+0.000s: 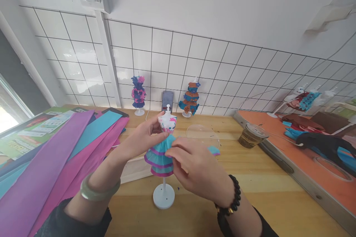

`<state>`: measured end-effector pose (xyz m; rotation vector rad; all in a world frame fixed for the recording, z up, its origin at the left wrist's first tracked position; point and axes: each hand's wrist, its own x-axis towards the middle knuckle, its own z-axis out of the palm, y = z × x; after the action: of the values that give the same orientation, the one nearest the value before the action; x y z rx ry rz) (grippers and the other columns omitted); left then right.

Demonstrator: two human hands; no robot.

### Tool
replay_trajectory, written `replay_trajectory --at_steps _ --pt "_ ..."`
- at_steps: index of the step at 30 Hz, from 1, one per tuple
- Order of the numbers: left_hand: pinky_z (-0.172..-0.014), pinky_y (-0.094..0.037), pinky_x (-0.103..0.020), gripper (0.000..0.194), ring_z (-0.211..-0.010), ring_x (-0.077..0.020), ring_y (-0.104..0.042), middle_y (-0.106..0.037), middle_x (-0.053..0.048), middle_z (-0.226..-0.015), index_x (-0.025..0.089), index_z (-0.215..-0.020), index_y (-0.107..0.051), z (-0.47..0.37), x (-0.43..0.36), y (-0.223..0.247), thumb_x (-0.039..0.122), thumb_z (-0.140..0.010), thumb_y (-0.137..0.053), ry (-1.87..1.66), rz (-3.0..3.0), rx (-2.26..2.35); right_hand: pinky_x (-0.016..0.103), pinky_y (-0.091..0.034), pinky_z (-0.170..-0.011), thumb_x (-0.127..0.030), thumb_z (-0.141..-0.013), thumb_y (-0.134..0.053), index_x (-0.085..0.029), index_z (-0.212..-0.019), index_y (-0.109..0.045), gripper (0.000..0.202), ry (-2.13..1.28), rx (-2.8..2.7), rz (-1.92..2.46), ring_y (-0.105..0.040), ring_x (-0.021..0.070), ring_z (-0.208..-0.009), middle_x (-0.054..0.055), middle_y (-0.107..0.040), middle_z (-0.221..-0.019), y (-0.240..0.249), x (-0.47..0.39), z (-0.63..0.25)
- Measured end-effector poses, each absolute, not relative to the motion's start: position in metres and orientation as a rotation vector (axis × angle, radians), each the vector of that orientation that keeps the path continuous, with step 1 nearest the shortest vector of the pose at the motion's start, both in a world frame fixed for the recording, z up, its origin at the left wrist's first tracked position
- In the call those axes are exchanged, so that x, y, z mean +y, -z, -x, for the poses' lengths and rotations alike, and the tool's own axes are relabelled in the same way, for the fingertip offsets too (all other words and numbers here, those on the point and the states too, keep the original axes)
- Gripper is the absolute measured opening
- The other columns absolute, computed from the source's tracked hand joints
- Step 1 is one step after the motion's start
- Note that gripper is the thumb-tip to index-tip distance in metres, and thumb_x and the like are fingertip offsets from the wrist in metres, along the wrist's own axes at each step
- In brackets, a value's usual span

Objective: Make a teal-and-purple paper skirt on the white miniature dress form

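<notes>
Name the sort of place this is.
Likely a doll-clothes craft workspace: fabric strips, a miniature dress form in a tiered skirt, and two dressed forms by the tiled wall.

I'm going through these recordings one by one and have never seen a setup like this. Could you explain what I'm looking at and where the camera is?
There is no machine here, just a person's two bare hands. The one picture comes from a camera worn on the head, looking forward and down.

The left hand holds a small white mannequin around its upper body. The right hand has its fingers at the turquoise skirt on it; whether they pinch the cloth is hard to tell.

On the wooden table, strips of cloth lie to the left and a cup stands to the right. Two more dressed figures, one pink and blue, one brown and teal, stand near the tiled wall.
</notes>
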<state>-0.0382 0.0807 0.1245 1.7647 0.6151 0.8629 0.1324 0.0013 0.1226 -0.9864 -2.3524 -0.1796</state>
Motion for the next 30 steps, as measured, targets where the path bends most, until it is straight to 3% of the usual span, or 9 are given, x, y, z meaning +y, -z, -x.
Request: replay_trajectory --at_steps 5,9,13,21,30 --pt "-0.081 -0.046 -0.036 0.032 -0.099 -0.0231 -0.057 -0.062 -0.007 -0.106 0.019 -0.111 -0.055 0.039 0.08 -0.127 0.03 -0.081 -0.057 -0.813 -1.734 0.579 0.032 -0.044 -0.071 -0.008 -0.079 -0.046 -0.018 -0.094 -0.056 0.02 -0.196 -2.171 1.069 -0.053 0.0175 -0.08 0.005 -0.06 -0.086 -0.141 -0.003 -0.151" --pt "-0.075 -0.048 -0.033 0.032 -0.095 -0.0222 -0.059 -0.063 -0.007 -0.102 0.019 -0.11 -0.055 0.04 0.081 -0.125 0.03 -0.081 -0.058 -0.778 -1.729 0.585 0.033 -0.046 -0.074 -0.008 -0.079 -0.044 -0.021 -0.09 -0.058 0.022 -0.476 -2.18 1.015 -0.056 0.0172 -0.08 0.003 -0.062 -0.084 -0.15 -0.007 -0.162" --pt "-0.068 -0.048 -0.031 0.053 -0.087 -0.0192 -0.061 -0.065 -0.005 -0.097 0.024 -0.126 -0.038 0.042 0.08 -0.121 0.027 -0.079 -0.062 -0.804 -1.663 0.663 0.031 -0.045 -0.073 -0.019 -0.089 -0.042 -0.021 -0.083 -0.059 0.018 -0.499 -2.047 1.196 -0.057 0.0161 -0.08 0.002 -0.064 -0.084 -0.149 -0.003 -0.165" --pt "-0.074 -0.048 -0.035 0.037 -0.092 -0.0213 -0.061 -0.065 -0.006 -0.093 0.021 -0.114 -0.043 0.039 0.077 -0.121 0.027 -0.081 -0.059 -0.758 -1.609 0.552 0.026 -0.045 -0.062 -0.045 -0.089 -0.044 -0.021 -0.09 -0.058 0.029 -0.846 -2.035 1.372 -0.053 0.0126 -0.071 0.001 -0.06 -0.081 -0.135 0.013 -0.167" --pt "-0.079 -0.047 -0.035 0.045 -0.096 -0.0212 -0.06 -0.064 -0.008 -0.103 0.021 -0.125 -0.041 0.036 0.077 -0.119 0.023 -0.083 -0.057 -0.69 -1.592 0.401 0.022 -0.035 -0.049 -0.05 -0.08 -0.054 -0.018 -0.068 -0.051 0.035 -0.846 -1.888 1.375 -0.042 0.0096 -0.058 -0.003 -0.047 -0.064 -0.131 0.013 -0.163"
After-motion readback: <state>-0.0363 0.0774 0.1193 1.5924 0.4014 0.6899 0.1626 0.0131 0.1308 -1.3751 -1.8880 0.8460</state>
